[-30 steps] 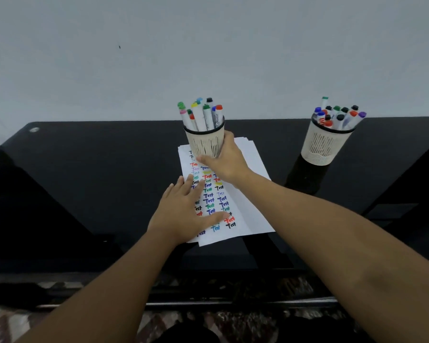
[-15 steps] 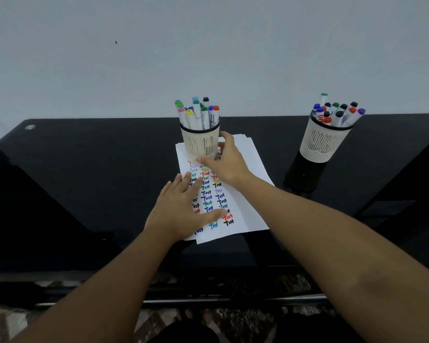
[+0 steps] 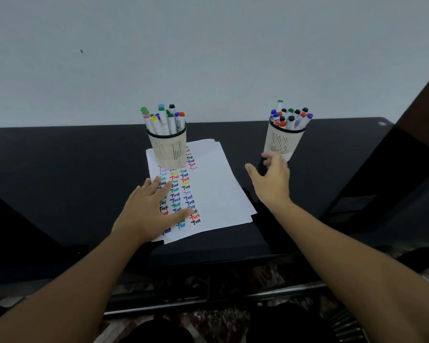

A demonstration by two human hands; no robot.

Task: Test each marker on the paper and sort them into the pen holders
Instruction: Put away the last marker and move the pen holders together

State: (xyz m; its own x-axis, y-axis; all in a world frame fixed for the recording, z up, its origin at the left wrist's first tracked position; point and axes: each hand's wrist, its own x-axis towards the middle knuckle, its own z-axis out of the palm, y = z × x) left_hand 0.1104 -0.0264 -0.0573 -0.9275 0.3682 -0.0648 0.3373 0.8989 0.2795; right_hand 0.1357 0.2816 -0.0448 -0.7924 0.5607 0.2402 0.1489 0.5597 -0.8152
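Black glossy table point(image 3: 60, 174), far edge flush against a plain pale wall point(image 3: 208, 45); near edge fronted by a metal rail above patterned flooring. Wide bare stretch on table's left; narrower bare strip between the paper and the right holder; dark panel point(image 3: 421, 105) rising at far right.

Paper point(image 3: 216, 184): white sheets, loosely stacked, centre of table, near corner reaching toward the near edge. Columns of "Test" in many colours down the left half; right half blank.

Left holder point(image 3: 168, 151): cream mesh cup, black rim, upright on the paper's far-left corner, full of capped markers point(image 3: 162, 120).

Right holder point(image 3: 281, 142): same make, upright on bare table, well apart to the right, full of capped markers.

Left hand point(image 3: 146, 211): flat, palm down, fingers spread, pressing the paper's left side over the writing; gripping nothing.

Right hand point(image 3: 273, 179): over the table just right of the paper, fingers spread wide, empty, fingertips near the right holder's base; contact with it cannot be told.
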